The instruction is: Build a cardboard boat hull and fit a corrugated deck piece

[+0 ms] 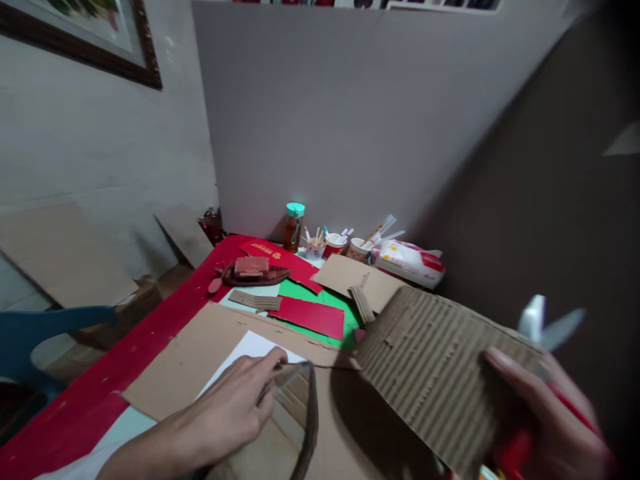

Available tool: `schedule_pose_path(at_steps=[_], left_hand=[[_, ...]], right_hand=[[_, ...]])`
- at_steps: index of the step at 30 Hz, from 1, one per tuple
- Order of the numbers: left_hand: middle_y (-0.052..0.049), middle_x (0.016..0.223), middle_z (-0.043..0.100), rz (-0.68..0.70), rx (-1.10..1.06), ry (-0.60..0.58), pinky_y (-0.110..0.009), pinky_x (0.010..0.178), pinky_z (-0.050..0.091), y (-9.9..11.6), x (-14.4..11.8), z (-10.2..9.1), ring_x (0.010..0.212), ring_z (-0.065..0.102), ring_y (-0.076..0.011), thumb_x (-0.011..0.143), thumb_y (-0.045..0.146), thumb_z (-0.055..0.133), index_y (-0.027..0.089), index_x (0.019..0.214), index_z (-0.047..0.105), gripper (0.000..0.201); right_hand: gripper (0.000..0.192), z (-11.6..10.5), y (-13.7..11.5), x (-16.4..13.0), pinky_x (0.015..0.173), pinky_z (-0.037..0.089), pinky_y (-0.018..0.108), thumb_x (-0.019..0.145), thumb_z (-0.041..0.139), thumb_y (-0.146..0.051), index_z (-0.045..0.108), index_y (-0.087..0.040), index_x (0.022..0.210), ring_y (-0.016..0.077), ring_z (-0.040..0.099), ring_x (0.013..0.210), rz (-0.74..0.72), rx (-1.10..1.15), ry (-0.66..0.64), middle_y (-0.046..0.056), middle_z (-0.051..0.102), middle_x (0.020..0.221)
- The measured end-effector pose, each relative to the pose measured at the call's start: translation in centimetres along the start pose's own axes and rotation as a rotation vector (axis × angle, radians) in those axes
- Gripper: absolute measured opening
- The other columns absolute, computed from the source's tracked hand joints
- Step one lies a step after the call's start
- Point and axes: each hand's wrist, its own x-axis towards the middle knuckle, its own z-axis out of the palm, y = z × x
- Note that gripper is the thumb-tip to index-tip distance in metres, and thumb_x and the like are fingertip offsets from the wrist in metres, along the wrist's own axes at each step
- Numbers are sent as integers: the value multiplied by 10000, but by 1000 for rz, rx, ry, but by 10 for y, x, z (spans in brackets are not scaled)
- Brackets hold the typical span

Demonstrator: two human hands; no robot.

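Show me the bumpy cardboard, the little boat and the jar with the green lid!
Bumpy cardboard (430,373), head view, on the middle of its ribbed face.
Boat (255,273), head view, on its hull.
Jar (293,230), head view, on its brown body below the lid.

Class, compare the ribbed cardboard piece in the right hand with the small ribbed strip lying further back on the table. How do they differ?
The ribbed cardboard piece is much larger than the small ribbed strip. The piece is lifted and tilted, gripped by the right hand, while the strip lies flat on the table, untouched. The piece's ridges run along its slope; the strip's cross its short width. Both are brown corrugated cardboard with exposed ridges.
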Motion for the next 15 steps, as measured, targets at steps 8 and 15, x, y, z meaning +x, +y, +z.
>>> schedule_pose_path(at_steps=[8, 15], left_hand=[[-14, 787, 589, -73, -113, 144, -334, 708, 420, 8, 17, 7, 735, 575, -235, 882, 331, 486, 184, 1314, 483, 456], [-32, 655, 579, 46, -884, 132, -344, 657, 441, 45, -19, -5, 645, 543, -207, 887, 657, 471, 214, 766, 670, 500]], right_hand=[[420, 22, -16, -32, 760, 606, 450, 857, 624, -341, 617, -339, 1277, 319, 743, 929, -56, 207, -62, 61, 762, 1083], [537, 7, -33, -62, 736, 609, 489, 956, 515, -507, 428, -403, 1476, 343, 745, 934, -195, -54, -171, 73, 766, 1085]])
